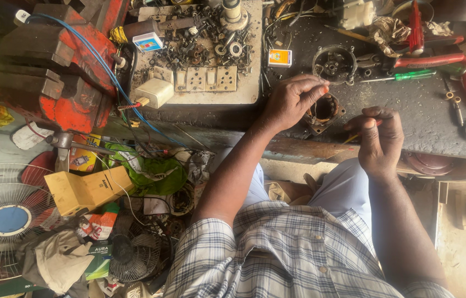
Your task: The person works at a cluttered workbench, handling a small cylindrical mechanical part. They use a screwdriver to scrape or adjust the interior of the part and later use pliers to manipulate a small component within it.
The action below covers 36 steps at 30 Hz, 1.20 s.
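Head camera looks straight down, close above workbench (426, 121).

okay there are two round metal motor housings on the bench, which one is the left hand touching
The rusty brown housing at the bench's front edge; the left hand rests its fingers on its rim. The other, a dark grey housing, sits farther back, untouched.

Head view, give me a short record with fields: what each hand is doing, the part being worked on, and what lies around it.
left hand: rests on the rusty round motor part, fingers curled over its rim
right hand: closed on a thin yellow-handled tool pointed toward that part
surface: dark workbench
behind: round metal housing, green screwdriver, red pliers
left side: switchboard, red vise
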Tool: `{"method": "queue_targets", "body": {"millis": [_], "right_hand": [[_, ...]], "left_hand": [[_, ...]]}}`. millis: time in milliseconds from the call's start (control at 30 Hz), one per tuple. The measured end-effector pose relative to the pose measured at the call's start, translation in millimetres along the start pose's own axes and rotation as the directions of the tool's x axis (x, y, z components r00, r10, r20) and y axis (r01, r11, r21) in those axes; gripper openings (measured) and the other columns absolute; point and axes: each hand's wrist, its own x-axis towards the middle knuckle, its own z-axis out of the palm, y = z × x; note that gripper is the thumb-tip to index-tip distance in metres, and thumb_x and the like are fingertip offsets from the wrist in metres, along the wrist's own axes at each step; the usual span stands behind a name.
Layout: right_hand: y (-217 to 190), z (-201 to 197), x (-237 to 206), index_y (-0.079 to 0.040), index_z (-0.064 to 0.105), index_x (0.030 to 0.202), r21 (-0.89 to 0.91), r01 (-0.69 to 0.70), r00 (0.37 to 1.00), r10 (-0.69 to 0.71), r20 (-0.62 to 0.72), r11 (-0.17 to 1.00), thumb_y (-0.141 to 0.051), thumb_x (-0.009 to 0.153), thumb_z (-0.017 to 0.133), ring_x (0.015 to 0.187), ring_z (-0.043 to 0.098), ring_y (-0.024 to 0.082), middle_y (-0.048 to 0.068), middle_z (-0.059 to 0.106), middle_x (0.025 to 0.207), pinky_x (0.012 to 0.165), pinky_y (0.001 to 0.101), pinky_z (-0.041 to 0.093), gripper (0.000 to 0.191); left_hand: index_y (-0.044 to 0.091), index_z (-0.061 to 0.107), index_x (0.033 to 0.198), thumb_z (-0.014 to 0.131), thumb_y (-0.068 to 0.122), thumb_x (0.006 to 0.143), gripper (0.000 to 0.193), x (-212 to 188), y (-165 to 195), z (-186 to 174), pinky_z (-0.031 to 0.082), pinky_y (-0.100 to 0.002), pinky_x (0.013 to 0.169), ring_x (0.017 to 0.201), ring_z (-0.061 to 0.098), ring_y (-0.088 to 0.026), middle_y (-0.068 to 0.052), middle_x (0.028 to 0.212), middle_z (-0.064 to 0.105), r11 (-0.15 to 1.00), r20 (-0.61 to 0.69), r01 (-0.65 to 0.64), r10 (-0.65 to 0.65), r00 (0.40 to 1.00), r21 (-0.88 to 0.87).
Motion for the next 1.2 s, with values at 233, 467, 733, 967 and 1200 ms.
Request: {"method": "queue_targets", "body": {"millis": [233,467,733,967,1200], "right_hand": [[-1.5,3.0,-2.1,-0.005,0.049,0.129,0.016,-0.008,1.000,0.008,-0.005,1.000,-0.013,0.117,0.060,0.100,0.070,0.016,0.011,0.069,0.104,0.093,0.0287,0.057,0.017],[-4.5,6.1,0.2,-0.005,0.050,0.129,0.020,-0.011,1.000,0.011,0.002,1.000,-0.006,0.112,0.063,0.106,0.071,0.017,0.011,0.070,0.110,0.100,0.0320,0.058,0.021],[-2.2,3.8,0.1,-0.006,0.050,0.129,0.058,-0.025,1.000,0.024,0.007,0.998,-0.006,0.113,0.063,0.108,0.071,0.018,0.012,0.070,0.110,0.100,0.0321,0.058,0.020],[1.4,-1.1,-4.3,-0.006,0.050,0.129,0.047,-0.037,0.999,0.036,0.014,0.998,-0.008,0.113,0.063,0.108,0.071,0.018,0.011,0.069,0.110,0.101,0.0323,0.058,0.020],[4.1,-2.5,-4.9,-0.005,0.051,0.128,0.027,-0.020,1.000,0.020,0.021,0.999,-0.008,0.113,0.063,0.108,0.071,0.018,0.011,0.069,0.110,0.099,0.0312,0.058,0.020]], "left_hand": [[0.005,0.077,0.109,0.070,0.022,0.100,0.021,-2.4,-1.2,1.3,0.062,-0.031,0.092,0.105,0.077,-0.020,-0.010,0.111,0.078,0.999,-0.005,-0.019,0.019,1.000,0.034],[0.005,0.077,0.107,0.071,0.023,0.099,0.020,-3.8,-0.1,1.1,0.063,-0.030,0.089,0.104,0.077,-0.019,-0.009,0.109,0.078,1.000,0.000,-0.031,0.031,1.000,0.003],[0.005,0.077,0.107,0.072,0.022,0.099,0.020,-3.9,-3.0,2.0,0.064,-0.031,0.090,0.104,0.078,-0.019,-0.008,0.109,0.078,0.999,-0.001,-0.045,0.045,0.999,0.014],[0.011,0.079,0.106,0.073,0.024,0.098,0.016,-6.9,-6.9,5.7,0.062,-0.032,0.096,0.111,0.074,-0.019,-0.005,0.116,0.076,0.983,0.045,-0.164,0.161,0.986,0.077],[0.011,0.079,0.109,0.074,0.025,0.097,0.019,-7.8,-4.9,4.7,0.061,-0.033,0.099,0.115,0.071,-0.018,-0.005,0.120,0.075,0.983,0.071,-0.165,0.159,0.985,0.077]]}}
